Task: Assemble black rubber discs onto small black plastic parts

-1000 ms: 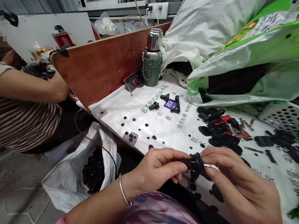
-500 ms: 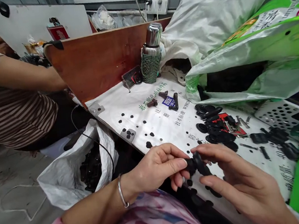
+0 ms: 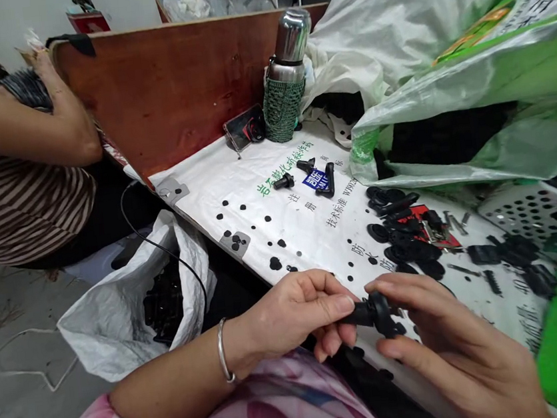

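Black rubber fitting [image 3: 373, 312]: clamped between left hand [image 3: 295, 318] and right hand [image 3: 450, 347], held above the table [image 3: 307, 246], apparently steadied for two-handed working.

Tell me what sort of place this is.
Likely a makeshift piecework workshop: black rubber-like parts lie scattered on a printed white sheet, a woven sack holds more, and a co-worker works alongside.

Hands: two, the left hand [image 3: 295, 311] and the right hand [image 3: 456, 356]. Between them, one black rubber fitting [image 3: 375, 312]. On the left wrist, one bangle [image 3: 221, 351]. Ahead of the hands: three small dark fittings [image 3: 306, 165], one steel flask [image 3: 291, 53], one phone [image 3: 244, 127]. Left of the left hand: one white woven sack [image 3: 105, 323], one co-worker [image 3: 11, 159].
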`<action>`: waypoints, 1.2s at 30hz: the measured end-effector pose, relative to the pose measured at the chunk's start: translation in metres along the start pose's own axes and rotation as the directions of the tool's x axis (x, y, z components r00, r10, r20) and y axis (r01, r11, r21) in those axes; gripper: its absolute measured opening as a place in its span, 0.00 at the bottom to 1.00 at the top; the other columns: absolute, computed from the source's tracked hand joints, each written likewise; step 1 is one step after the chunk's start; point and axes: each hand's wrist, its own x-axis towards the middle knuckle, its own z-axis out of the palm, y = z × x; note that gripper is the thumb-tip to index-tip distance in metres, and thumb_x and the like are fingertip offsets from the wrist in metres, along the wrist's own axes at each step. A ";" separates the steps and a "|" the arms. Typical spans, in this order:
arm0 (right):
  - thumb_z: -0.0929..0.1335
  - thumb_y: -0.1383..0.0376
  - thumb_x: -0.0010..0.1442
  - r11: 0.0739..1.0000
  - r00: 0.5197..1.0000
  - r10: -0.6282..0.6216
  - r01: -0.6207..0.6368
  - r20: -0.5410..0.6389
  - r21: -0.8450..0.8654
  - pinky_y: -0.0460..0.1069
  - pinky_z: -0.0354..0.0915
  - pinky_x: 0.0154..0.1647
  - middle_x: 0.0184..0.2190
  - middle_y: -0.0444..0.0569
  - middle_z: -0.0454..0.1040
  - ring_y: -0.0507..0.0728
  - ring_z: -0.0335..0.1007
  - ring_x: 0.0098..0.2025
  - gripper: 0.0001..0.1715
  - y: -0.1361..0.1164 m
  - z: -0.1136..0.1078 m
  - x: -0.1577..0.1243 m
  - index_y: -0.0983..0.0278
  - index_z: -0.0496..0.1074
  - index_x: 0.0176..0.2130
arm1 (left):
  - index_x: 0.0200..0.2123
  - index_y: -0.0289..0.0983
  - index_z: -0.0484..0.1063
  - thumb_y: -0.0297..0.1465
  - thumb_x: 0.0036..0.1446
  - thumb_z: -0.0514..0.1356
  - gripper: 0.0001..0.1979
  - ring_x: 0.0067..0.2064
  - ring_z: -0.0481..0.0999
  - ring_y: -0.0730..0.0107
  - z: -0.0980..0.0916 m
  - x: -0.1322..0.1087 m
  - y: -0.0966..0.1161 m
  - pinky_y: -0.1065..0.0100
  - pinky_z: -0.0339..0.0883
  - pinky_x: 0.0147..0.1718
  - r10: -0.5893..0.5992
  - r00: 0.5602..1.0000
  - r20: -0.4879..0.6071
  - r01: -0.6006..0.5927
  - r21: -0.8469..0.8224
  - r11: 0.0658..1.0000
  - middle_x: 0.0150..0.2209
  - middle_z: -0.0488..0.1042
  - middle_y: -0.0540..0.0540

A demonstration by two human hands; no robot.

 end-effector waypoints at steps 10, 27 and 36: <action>0.71 0.62 0.57 0.988 0.983 0.152 -0.151 -0.100 0.018 0.43 0.71 0.41 0.43 0.47 0.75 0.55 0.74 0.41 0.23 0.000 0.009 -0.006 0.57 0.68 0.52 | 0.34 0.33 0.64 0.45 0.45 0.67 0.24 0.16 0.67 0.81 -0.006 0.005 -0.009 0.80 0.61 0.13 0.008 1.000 -0.019 -0.010 -0.100 0.995 0.21 0.72 0.50; 0.68 0.65 0.59 0.980 0.996 0.011 -0.027 -0.083 -0.199 0.44 0.71 0.35 0.38 0.47 0.76 0.54 0.74 0.35 0.13 -0.003 -0.002 -0.002 0.58 0.70 0.46 | 0.34 0.34 0.65 0.42 0.46 0.68 0.21 0.17 0.68 0.79 -0.008 0.008 -0.017 0.80 0.60 0.14 -0.079 0.994 0.073 0.094 -0.230 0.969 0.22 0.74 0.49; 0.68 0.64 0.59 0.986 0.980 0.153 -0.160 -0.125 -0.055 0.46 0.72 0.40 0.38 0.48 0.77 0.56 0.75 0.38 0.04 -0.011 0.001 0.004 0.59 0.74 0.36 | 0.36 0.32 0.67 0.41 0.46 0.68 0.22 0.19 0.70 0.79 -0.005 0.009 -0.017 0.78 0.64 0.17 0.073 0.997 -0.011 -0.074 -0.080 0.994 0.24 0.74 0.47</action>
